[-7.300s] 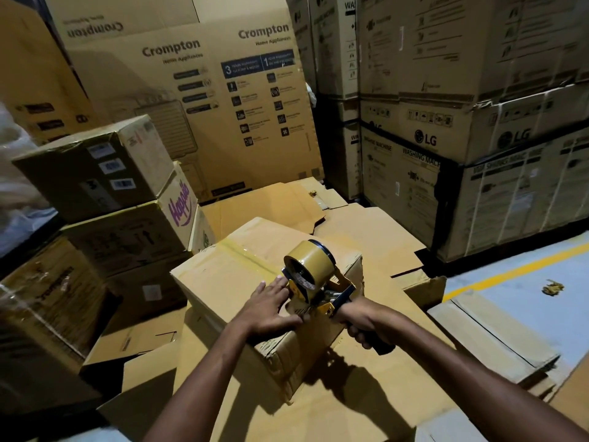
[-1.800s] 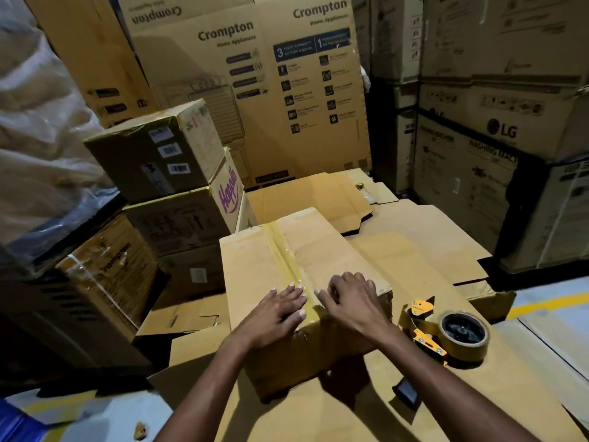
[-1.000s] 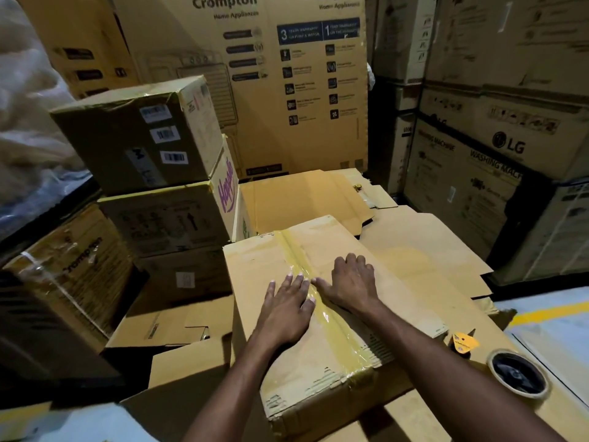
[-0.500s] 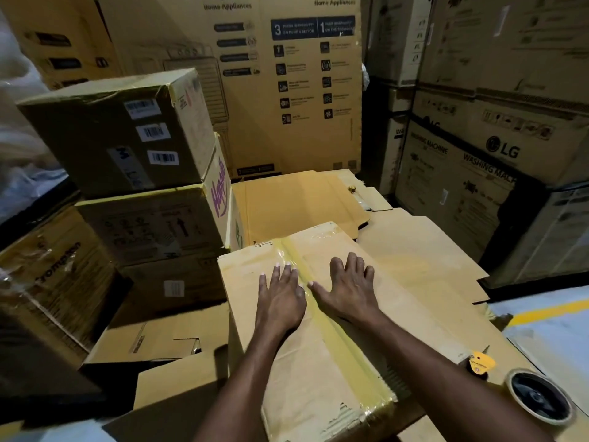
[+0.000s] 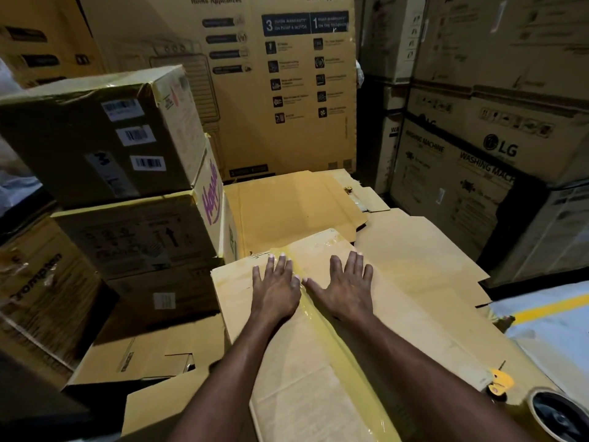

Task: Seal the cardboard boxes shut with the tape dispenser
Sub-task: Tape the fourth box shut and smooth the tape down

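Cardboard box [image 5: 287,371] lies in front of the person on flattened cardboard sheets [image 5: 414,250], with a yellowish tape strip [image 5: 322,327] running down its top seam. Left hand [image 5: 276,290] and right hand [image 5: 347,290] lie flat on the lid, fingers straight and spread, one on each side of the strip. Tape dispenser [image 5: 554,413] rests on the cardboard at lower right, apart from both hands.

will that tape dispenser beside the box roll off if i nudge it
Probably not: the tape dispenser lies on its side, roll core facing up, on flattened cardboard, so it should slide rather than roll. The fat roll suggests it will feel heavy at that end when lifted. Its yellow end near the box may carry the blade; avoid it.
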Available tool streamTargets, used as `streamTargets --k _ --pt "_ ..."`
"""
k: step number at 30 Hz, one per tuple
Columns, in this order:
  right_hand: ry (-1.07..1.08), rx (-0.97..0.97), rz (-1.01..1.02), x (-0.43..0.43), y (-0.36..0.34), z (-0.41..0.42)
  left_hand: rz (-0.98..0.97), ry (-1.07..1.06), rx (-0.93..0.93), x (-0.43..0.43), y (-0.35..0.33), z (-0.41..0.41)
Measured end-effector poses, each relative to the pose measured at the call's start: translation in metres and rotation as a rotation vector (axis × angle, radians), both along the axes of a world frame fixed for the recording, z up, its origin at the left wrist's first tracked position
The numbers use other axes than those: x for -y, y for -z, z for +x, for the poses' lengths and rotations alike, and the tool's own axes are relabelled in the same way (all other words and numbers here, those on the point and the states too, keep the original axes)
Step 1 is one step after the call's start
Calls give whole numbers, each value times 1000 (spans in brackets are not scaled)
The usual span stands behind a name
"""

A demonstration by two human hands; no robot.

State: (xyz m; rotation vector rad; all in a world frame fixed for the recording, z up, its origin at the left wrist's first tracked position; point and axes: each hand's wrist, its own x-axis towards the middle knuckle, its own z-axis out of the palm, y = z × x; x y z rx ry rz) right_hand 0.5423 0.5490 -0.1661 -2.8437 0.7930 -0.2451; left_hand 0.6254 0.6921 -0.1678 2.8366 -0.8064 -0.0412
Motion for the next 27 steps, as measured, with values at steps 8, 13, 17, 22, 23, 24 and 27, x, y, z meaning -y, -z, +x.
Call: streamTargets --k 8,13,17,22,23,24,27 --pt "-9 -12 -7 1 3 6 6 -77 5 18 -4 61" --pt "-7 -1 -6 0 2 4 1 -92 23 21 -9 67" --pt "3 1 -4 -1 3 5 23 -60 9 16 -3 61" --pt "-6 -52 -3 0 0 3 76 24 -12 2 -1 21" --pt "-14 -68 -4 1 -2 2 69 26 -17 -1 -1 8" --pt "-24 -85 -4 1 -4 1 61 29 -19 -4 0 -6" --pt "-82 -147 -1 6 -9 -6 37 57 -28 -15 4 -48"
